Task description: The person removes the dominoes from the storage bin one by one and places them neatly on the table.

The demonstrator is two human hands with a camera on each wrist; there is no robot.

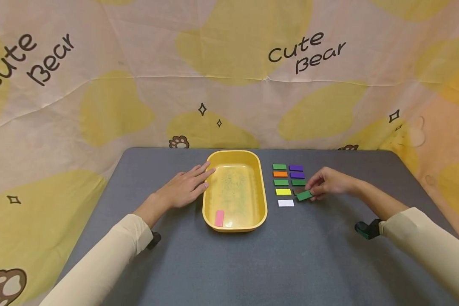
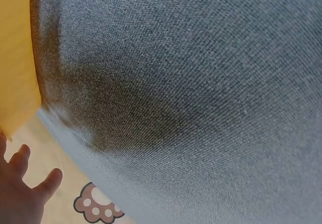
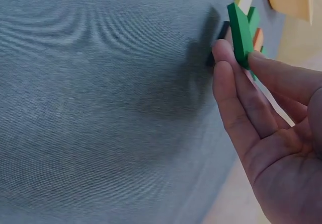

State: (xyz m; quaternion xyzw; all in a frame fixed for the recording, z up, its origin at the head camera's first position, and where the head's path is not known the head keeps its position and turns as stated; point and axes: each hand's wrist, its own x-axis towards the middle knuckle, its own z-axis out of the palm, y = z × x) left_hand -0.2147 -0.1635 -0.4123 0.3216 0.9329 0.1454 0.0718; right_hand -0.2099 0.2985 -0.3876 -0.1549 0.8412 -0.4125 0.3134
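Between thumb and fingers, my right hand (image 1: 330,182) pinches a green domino block (image 1: 304,195), which is tilted above the table in the right wrist view. Just behind it lies a dark brown block (image 1: 298,191), partly covered by the held one. My left hand (image 1: 187,185) has its fingers spread, with the fingertips over the left rim of a yellow plastic tub (image 1: 264,199). A single pink block (image 1: 219,218) lies inside the tub at its near left corner. In the left wrist view, fingers (image 2: 48,183) show beside the tub's wall (image 2: 15,58).
Right of the tub stand two columns of flat blocks. The left one has green (image 1: 279,167), orange (image 1: 280,174), yellow (image 1: 283,192) and white (image 1: 286,203) blocks; the right one has purple (image 1: 296,168) blocks. A printed cloth (image 1: 229,55) hangs behind the grey table (image 1: 229,272).
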